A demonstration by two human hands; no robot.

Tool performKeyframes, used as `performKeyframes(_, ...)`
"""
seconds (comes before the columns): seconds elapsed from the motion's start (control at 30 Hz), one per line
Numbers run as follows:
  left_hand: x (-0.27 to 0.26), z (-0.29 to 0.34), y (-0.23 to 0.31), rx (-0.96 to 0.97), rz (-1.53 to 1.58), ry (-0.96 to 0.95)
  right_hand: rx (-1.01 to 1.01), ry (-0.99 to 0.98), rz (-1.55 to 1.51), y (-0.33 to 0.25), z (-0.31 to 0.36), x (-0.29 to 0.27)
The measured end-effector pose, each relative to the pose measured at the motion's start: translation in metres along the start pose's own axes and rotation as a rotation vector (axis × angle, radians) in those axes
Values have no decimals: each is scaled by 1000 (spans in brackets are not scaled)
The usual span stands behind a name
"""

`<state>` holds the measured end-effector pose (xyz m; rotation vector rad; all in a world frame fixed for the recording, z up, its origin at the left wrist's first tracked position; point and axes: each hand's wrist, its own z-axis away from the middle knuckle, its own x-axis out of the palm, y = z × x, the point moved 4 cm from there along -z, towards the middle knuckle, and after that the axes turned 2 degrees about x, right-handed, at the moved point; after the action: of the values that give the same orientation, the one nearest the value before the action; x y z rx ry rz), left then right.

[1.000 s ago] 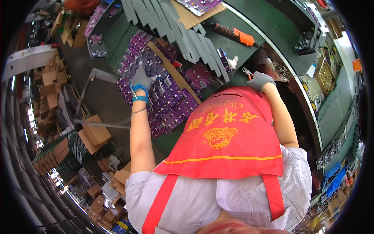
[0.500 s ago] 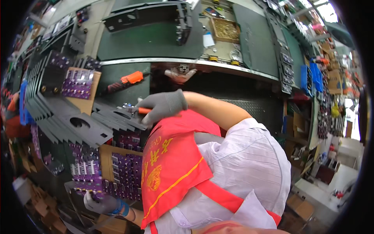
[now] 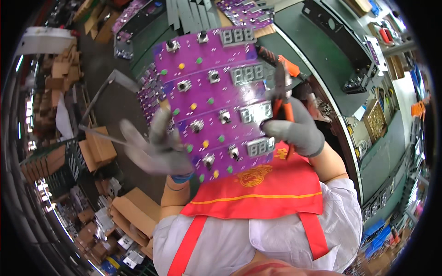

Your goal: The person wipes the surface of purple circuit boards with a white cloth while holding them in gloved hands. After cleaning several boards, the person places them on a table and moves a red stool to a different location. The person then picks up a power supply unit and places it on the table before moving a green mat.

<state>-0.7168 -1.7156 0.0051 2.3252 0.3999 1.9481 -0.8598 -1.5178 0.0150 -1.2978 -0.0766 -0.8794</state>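
Observation:
In front of my chest is a purple circuit board panel with several rows of digit displays, knobs and small green and yellow parts. My right hand, in a grey glove, is closed round orange-handled cutting pliers, jaws pointing away from me. Its fingertips also reach the panel's right edge. My left hand, gloved in grey too, is at the panel's left edge, blurred, with fingers apart. Whether it touches the panel I cannot tell.
More purple boards lie behind the panel's left side. Beyond are stacked dark metal plates, an orange-and-black tool and a long black housing on the green bench. Cardboard boxes stand at the lower left.
The view has turned left. The purple panel, earlier low at the left with my left hand at it, is now raised before my chest. My right hand, still holding the pliers, has come to its edge.

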Motion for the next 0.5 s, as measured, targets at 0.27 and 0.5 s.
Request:
performKeyframes(0.27,-34,-5,-39,249,-1044,784,-162,-38,197,4,-5,10)
performKeyframes(0.5,-7,18,-11,682,-1269,909,54,192,4,76,11,-44)
